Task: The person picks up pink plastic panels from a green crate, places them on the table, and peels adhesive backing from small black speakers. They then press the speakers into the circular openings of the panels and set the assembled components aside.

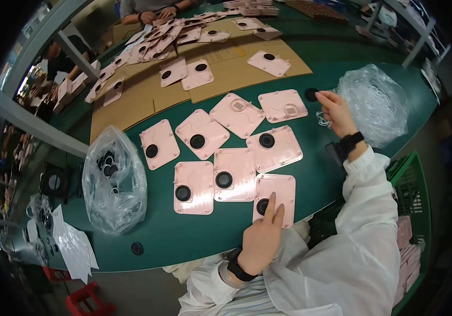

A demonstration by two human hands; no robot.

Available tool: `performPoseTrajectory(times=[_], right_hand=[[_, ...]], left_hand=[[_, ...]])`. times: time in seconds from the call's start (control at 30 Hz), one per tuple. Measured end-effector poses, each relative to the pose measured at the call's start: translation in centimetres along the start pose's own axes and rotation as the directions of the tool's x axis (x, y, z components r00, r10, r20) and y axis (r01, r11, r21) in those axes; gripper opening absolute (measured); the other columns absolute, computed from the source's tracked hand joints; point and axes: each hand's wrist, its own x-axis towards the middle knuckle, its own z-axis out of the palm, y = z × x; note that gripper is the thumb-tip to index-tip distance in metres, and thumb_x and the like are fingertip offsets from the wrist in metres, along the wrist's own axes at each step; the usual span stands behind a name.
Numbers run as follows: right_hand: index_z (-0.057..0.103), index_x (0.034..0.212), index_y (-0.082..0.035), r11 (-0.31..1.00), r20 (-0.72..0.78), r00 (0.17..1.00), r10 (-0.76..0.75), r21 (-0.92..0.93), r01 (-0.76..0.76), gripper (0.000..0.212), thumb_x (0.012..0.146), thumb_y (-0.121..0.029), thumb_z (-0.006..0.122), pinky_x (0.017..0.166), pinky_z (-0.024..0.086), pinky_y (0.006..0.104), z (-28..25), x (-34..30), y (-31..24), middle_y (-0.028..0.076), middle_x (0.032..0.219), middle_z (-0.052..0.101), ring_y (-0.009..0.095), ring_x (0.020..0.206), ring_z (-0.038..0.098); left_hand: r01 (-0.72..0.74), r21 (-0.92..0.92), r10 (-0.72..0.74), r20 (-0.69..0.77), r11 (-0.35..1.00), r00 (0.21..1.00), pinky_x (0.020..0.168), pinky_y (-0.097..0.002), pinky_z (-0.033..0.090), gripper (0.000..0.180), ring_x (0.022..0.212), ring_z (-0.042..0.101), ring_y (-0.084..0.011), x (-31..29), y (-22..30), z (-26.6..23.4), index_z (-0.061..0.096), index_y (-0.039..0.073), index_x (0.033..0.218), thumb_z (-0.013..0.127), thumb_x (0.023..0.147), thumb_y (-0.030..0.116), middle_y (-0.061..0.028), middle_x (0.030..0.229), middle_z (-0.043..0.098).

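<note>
Several pale pink plastic panels [235, 158] with rounded corners lie on the green table, most bearing a round black part. My left hand [263, 239] rests on the nearest panel [284, 189], two fingers stretched over it beside its black disc [262, 206]. Out to the right, my right hand [337, 110] is closed, thumb and finger pinching a round black disc [312, 95] at its edge. A loop of white cord [323, 119] hangs below that hand; whether it joins the disc I cannot tell. Two panels, one of them the far-right panel [276, 100], show bare grilled circles.
A clear bag of white cords [376, 105] lies right of my right hand. At left sits a clear bag [114, 184] holding black parts. A loose black disc [137, 248] lies near the front edge. Cardboard [220, 79] with more panels spreads beyond, before a co-worker's hands [157, 15].
</note>
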Motion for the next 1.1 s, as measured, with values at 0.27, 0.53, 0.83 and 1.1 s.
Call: performPoseTrajectory(times=[0.27, 0.53, 0.83, 1.1], right_hand=[[0.062, 0.103, -0.004, 0.931, 0.072, 0.997, 0.029, -0.364, -0.001, 0.025, 0.086, -0.021, 0.067, 0.048, 0.036, 0.0204, 2.8, 0.6, 2.8, 0.0, 0.08, 0.059, 0.005, 0.062, 0.049], [0.067, 0.089, -0.002, 0.884, 0.128, 0.978, 0.164, -0.46, -0.088, 0.017, 0.085, -0.019, 0.069, 0.055, 0.04, 0.0204, 2.5, -2.6, 0.5, 0.001, 0.073, 0.061, 0.007, 0.062, 0.051], [0.068, 0.089, 0.001, 0.882, 0.208, 0.939, 0.275, -0.444, -0.16, 0.018, 0.082, -0.016, 0.071, 0.058, 0.043, 0.0206, 1.5, -2.5, 1.3, 0.003, 0.076, 0.064, 0.008, 0.064, 0.054], [0.069, 0.089, 0.001, 0.886, 0.203, 0.939, 0.277, -0.432, -0.168, 0.017, 0.083, -0.015, 0.07, 0.059, 0.045, 0.0211, 1.8, -2.4, 1.4, 0.005, 0.078, 0.066, 0.009, 0.065, 0.056]], left_hand=[[0.045, 0.052, -0.049, 0.089, 0.998, 0.995, 0.054, -0.0313, 0.051, 0.043, 0.057, 0.06, -0.0218, -0.5, -0.4, -0.3, 0.055, 0.004, 0.122, 0.058, 0.079, 0.008, -0.0099, 0.141, 0.046], [0.069, -0.024, -0.067, 0.06, 0.997, 0.996, 0.055, -0.0317, 0.051, 0.042, 0.058, 0.061, -0.0224, -0.7, -0.9, -0.6, 0.055, 0.004, 0.122, 0.06, 0.082, 0.011, -0.0084, 0.139, 0.048], [0.088, -0.062, -0.084, 0.072, 0.994, 0.994, 0.058, -0.0324, 0.052, 0.042, 0.063, 0.063, -0.0243, -0.4, -0.8, -0.7, 0.055, 0.005, 0.123, 0.062, 0.082, 0.012, -0.0088, 0.138, 0.049], [0.096, -0.061, -0.093, 0.059, 0.993, 0.994, 0.059, -0.0319, 0.052, 0.043, 0.063, 0.062, -0.0243, -0.4, -0.7, -0.6, 0.055, 0.005, 0.123, 0.063, 0.081, 0.01, -0.0094, 0.137, 0.05]])
